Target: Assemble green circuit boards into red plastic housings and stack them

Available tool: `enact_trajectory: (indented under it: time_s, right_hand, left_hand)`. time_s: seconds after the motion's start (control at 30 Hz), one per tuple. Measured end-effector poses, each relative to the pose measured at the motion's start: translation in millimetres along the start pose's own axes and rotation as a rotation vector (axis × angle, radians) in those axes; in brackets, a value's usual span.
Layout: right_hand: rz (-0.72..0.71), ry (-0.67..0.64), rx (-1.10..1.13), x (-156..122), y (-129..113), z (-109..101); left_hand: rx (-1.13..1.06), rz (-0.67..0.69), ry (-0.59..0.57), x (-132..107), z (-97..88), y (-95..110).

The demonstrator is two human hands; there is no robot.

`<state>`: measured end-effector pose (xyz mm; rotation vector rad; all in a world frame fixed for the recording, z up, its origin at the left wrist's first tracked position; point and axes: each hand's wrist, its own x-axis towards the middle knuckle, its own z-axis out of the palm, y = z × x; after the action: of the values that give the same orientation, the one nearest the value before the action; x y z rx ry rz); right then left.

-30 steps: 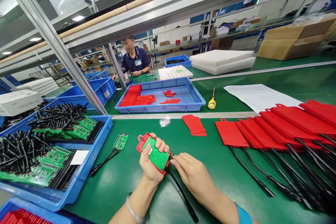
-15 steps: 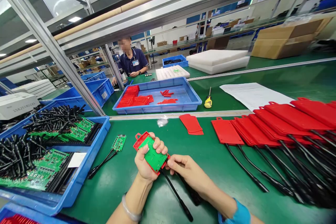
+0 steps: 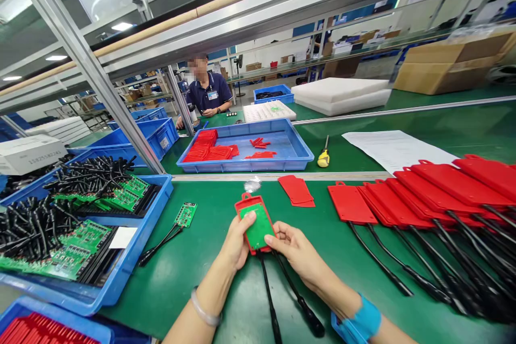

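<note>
A red plastic case [image 3: 243, 203] with a hanging loop is held up over the green bench, a green circuit board [image 3: 260, 226] lying inside it. My left hand [image 3: 236, 242] grips the case's left side, thumb on the board. On the lower right, my right hand [image 3: 292, 247] closes around the edge with its thumb pressing the board's corner. Two black cables [image 3: 268, 295] hang from the case's lower end. To the left lies a loose circuit board [image 3: 186, 215] with its own cables. Flat red panels [image 3: 296, 191] rest beyond my right hand.
A blue bin [image 3: 161, 199] of cabled boards stands left. Ahead is a blue tray [image 3: 245, 165] with red parts, beside a yellow screwdriver [image 3: 323, 158]. Red cases with cables [image 3: 352, 204] line the right, near a paper sheet [image 3: 397, 148]. A person [image 3: 209, 91] sits across the bench.
The case has turned more upright and shifted right. My right hand has moved from the cable end onto the case's edge and board, and my left thumb now lies on the board.
</note>
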<state>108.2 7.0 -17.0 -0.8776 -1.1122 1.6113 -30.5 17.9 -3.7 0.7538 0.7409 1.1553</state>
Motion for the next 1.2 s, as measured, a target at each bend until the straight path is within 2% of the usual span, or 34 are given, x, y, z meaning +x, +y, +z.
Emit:
enact_trajectory:
  time_s: [0.1, 0.3, 0.4, 0.53, 0.7, 0.8, 0.93, 1.1, 1.2]
  right_hand:
    - [-0.032, 0.09, -0.027, 4.6, -3.4, -11.1]
    - [-0.034, -0.066, -0.135, 9.8, -0.2, -21.8]
    - [-0.113, 0.015, -0.267, 10.5, 10.8, -22.8]
    - [-0.138, 0.138, -0.389, 11.0, 20.8, -21.3]
    - [-0.127, 0.163, -0.129, 13.3, 12.3, -14.3]
    - [-0.1, 0.174, -0.064, 11.9, 3.9, -12.2]
    - [-0.088, 0.16, -0.023, 9.0, -2.3, -13.4]
    - [-0.105, 0.058, 0.03, 9.4, -1.1, -11.7]
    - [-0.148, 0.102, 0.028, 8.3, 3.4, -7.0]
  left_hand:
    - [0.183, 0.065, -0.01, 1.9, 0.4, -2.7]
    - [0.357, 0.109, 0.031, 6.4, -2.6, -14.6]
    - [0.398, 0.137, 0.08, 7.8, -5.5, -19.8]
    - [0.437, 0.171, 0.114, 9.1, -5.6, -22.6]
    - [0.314, 0.188, 0.093, 10.0, 0.2, -23.6]
    - [0.274, 0.179, 0.095, 9.3, 1.3, -24.7]
    - [0.353, 0.168, 0.07, 6.8, 2.1, -24.6]
    - [0.467, 0.173, 0.072, 5.2, 2.1, -28.2]
    - [0.496, 0.216, 0.096, 4.7, 2.1, -32.5]
